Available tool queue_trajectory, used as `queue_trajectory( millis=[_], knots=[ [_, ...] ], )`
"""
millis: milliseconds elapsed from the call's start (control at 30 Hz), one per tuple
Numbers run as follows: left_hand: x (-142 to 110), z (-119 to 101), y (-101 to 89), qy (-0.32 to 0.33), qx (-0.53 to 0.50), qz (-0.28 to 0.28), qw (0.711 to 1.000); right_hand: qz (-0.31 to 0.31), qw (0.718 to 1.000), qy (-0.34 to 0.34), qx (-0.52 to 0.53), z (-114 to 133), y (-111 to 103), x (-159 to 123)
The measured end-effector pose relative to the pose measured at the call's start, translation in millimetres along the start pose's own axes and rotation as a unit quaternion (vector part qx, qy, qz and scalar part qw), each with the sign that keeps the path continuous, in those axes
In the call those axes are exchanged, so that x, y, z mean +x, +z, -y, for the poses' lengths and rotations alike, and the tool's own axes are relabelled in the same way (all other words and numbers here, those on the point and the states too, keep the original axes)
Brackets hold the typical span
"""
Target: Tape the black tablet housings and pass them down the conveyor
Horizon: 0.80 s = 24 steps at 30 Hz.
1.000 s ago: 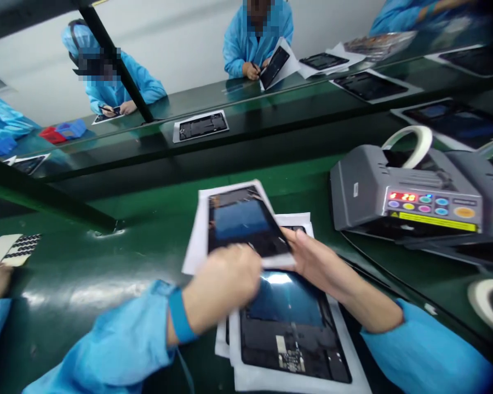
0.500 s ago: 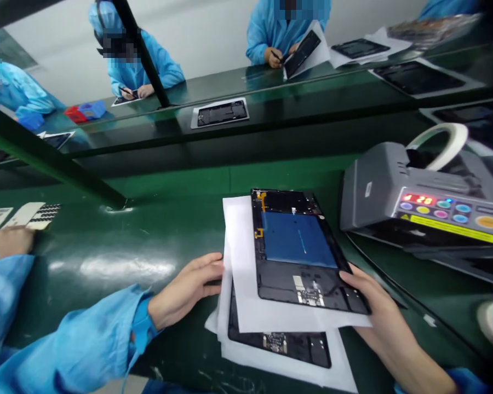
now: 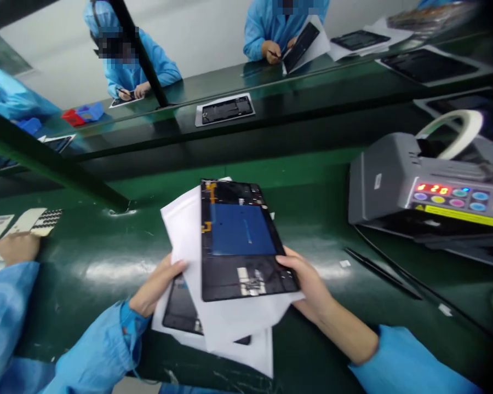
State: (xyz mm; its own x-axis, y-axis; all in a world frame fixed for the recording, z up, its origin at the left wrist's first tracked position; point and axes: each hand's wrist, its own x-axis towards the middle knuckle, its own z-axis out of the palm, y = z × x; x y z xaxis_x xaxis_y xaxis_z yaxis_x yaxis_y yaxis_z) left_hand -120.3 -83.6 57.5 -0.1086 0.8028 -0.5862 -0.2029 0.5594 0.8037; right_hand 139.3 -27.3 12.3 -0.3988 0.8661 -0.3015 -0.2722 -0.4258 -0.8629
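Note:
An opened tablet (image 3: 242, 230), its blue battery and orange flex cables exposed, lies tilted on a white paper sheet (image 3: 225, 323). My right hand (image 3: 308, 282) grips the tablet's lower right edge together with the sheet, thumb on top and fingers beneath. On the other side, my left hand (image 3: 158, 282) is closed on the left edge of the paper, its thumb pressing from above. Below them is a second black tablet (image 3: 183, 309) on its own white sheet (image 3: 257, 353), mostly covered. Whether my left fingers also touch that lower stack is hidden.
A grey tape dispenser (image 3: 378, 180) with a lit display stands at right. Black tweezers (image 3: 382, 273) and a cable (image 3: 427, 303) lie before it. A green post (image 3: 66, 164) rises at left, near a co-worker's hand (image 3: 18, 246). Another tablet (image 3: 228, 109) rests on the raised ledge.
The upper tablet and its paper have moved left in view in my right hand. My left hand, apart from the paper or barely at its edge before, now grips it. The tweezers are uncovered.

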Motion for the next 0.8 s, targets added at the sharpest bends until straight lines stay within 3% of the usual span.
queue_trajectory(
  millis=[67,133,233,300,433,533,567,600,667,700,800],
  knots=[
    [1.2,-10.5,-20.3,0.012,0.033,-0.037,0.999,0.007,0.999,-0.012,-0.030,6.2,15.5,6.7],
    [0.7,-22.7,-36.4,0.005,0.068,-0.063,0.996,-0.006,0.999,-0.012,-0.037,12.1,15.9,6.8],
    [-6.3,-38.9,-64.6,-0.012,0.115,-0.104,0.988,-0.059,0.998,0.001,-0.025,14.3,-11.6,-4.8],
    [-14.0,-47.1,-94.2,-0.019,0.137,-0.139,0.981,-0.093,0.993,-0.006,-0.070,11.9,-39.5,-15.7],
    [-22.9,-60.3,-170.0,-0.073,0.173,-0.217,0.958,-0.057,0.974,0.017,-0.217,5.6,-79.0,-36.7],
    [-18.4,-68.9,-199.3,-0.061,0.242,-0.288,0.925,-0.065,0.952,0.003,-0.298,3.3,-86.1,-47.2],
    [-16.8,-70.0,-196.6,-0.023,0.319,-0.325,0.890,-0.073,0.944,-0.006,-0.321,3.1,-87.0,-49.2],
    [-15.9,-69.4,-186.8,0.032,0.414,-0.355,0.838,-0.078,0.936,-0.014,-0.342,3.1,-88.3,-50.6],
    [-15.2,-62.6,-148.6,0.163,0.591,-0.363,0.701,-0.075,0.921,-0.024,-0.382,3.6,-93.3,-51.7],
    [-14.3,-56.9,-123.0,0.221,0.630,-0.313,0.676,-0.071,0.912,-0.030,-0.402,4.1,-97.1,-51.4],
    [-1.9,-39.0,-44.9,0.320,0.688,-0.097,0.644,-0.049,0.886,-0.043,-0.459,7.4,-110.6,-46.7]
  ],
)
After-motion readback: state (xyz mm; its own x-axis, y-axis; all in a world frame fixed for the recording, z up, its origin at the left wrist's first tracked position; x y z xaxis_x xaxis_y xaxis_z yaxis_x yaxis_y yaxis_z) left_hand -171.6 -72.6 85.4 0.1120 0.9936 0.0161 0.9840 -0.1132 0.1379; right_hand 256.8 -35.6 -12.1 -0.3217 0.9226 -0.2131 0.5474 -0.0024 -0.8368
